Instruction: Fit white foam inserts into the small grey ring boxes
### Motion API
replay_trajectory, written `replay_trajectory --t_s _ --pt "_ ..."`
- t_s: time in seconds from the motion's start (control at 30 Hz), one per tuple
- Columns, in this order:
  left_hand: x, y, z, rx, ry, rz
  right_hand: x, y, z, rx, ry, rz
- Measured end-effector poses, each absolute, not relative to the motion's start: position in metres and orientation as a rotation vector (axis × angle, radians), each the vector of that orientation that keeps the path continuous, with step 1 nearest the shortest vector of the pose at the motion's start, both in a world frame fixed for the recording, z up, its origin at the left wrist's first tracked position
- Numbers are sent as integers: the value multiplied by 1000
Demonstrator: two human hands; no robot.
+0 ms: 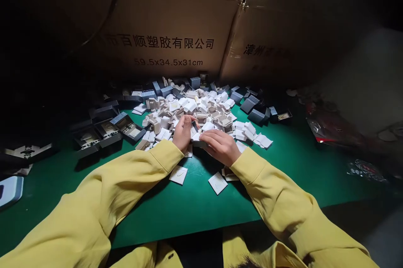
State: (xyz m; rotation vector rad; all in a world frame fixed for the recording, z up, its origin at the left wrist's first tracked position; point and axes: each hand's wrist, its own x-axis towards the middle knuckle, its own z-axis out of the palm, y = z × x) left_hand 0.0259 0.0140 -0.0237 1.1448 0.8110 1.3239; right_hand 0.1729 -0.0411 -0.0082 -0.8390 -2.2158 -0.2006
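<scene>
Cartons [170, 16] stood at twelve o'clock, shadow obscuring their outer sides. The green table [185, 205] offered bare surface towards six o'clock, up to its near edge. White folded pieces [201, 104] lay heaped beyond the hands. At centre, a small box [199, 144] sat partly hidden, the left hand's [183, 133] and right hand's [220, 145] fingers curled closed around it.
</scene>
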Motion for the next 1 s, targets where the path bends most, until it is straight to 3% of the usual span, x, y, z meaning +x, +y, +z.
replay_trajectory --t_s 0.4,0.57,0.77,1.0 --pt "23 13 -22 1235 750 1252 178 -44 -4 -942 -2153 -279" --pt "21 12 -19 1489 1008 1130 187 -42 0 -1118 -2120 -299" --pt "21 8 -20 1603 1071 1135 184 -45 8 -1070 -2103 133" --pt "20 0 -10 1785 813 1045 180 -40 0 -1421 -1732 635"
